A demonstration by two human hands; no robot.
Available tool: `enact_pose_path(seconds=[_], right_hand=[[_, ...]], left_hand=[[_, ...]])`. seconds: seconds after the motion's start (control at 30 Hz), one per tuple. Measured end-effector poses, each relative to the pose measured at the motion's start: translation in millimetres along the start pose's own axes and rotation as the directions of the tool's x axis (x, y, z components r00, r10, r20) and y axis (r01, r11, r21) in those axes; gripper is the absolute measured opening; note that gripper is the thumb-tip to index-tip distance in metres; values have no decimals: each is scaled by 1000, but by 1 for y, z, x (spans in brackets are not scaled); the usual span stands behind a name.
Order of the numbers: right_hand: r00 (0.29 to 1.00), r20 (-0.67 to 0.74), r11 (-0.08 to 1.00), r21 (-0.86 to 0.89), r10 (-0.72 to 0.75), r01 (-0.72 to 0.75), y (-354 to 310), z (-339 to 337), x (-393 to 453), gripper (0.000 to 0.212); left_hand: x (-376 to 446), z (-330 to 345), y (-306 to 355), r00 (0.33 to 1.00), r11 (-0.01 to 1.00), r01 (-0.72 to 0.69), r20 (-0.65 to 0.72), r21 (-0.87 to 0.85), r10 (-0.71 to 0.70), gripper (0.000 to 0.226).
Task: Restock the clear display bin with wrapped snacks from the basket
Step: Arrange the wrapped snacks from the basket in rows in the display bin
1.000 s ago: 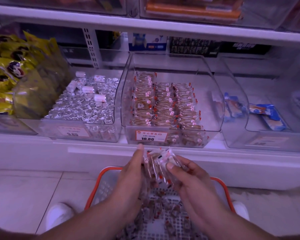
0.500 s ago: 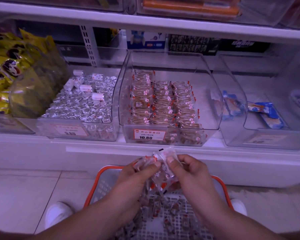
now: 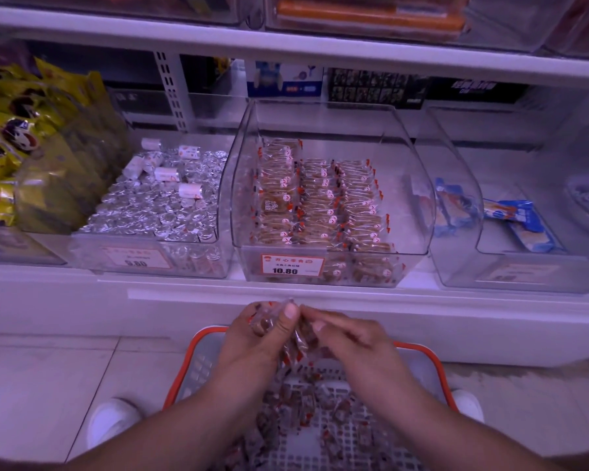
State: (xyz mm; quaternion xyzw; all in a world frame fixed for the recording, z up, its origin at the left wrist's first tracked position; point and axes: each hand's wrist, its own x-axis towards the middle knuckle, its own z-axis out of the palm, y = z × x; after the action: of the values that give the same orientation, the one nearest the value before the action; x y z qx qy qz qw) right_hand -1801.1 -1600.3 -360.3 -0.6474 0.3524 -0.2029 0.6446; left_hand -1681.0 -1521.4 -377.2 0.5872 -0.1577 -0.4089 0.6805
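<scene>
The clear display bin (image 3: 419,185) stands on the shelf straight ahead, with rows of clear-wrapped brown snacks (image 3: 320,198) inside and a 10.80 price tag on its front. Below it, over the basket (image 3: 432,358) with the orange rim, both hands hold a bunch of wrapped snacks (image 3: 295,341). My left hand (image 3: 255,338) grips the bunch from the left, thumb on top. My right hand (image 3: 347,338) pinches it from the right. Several loose wrapped snacks (image 3: 306,399) lie in the basket's bottom.
Left of the display bin is a bin of silver foil sweets (image 3: 157,205), then yellow bags (image 3: 17,144). On the right a clear bin holds blue packets (image 3: 514,219). A white shelf ledge (image 3: 320,294) juts out above the basket. My white shoes (image 3: 113,419) flank the basket.
The hands have closed together around the bunch of snacks and squeezed it into a tighter stack. They stay low over the basket, just under the shelf ledge.
</scene>
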Motion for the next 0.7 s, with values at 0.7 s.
enact_pose_path(seconds=[0.7], right_hand=[[947, 165, 811, 489, 275, -321, 4, -12, 10, 43]], left_hand=[[8, -4, 3, 967, 961, 243, -113, 132, -229, 46]])
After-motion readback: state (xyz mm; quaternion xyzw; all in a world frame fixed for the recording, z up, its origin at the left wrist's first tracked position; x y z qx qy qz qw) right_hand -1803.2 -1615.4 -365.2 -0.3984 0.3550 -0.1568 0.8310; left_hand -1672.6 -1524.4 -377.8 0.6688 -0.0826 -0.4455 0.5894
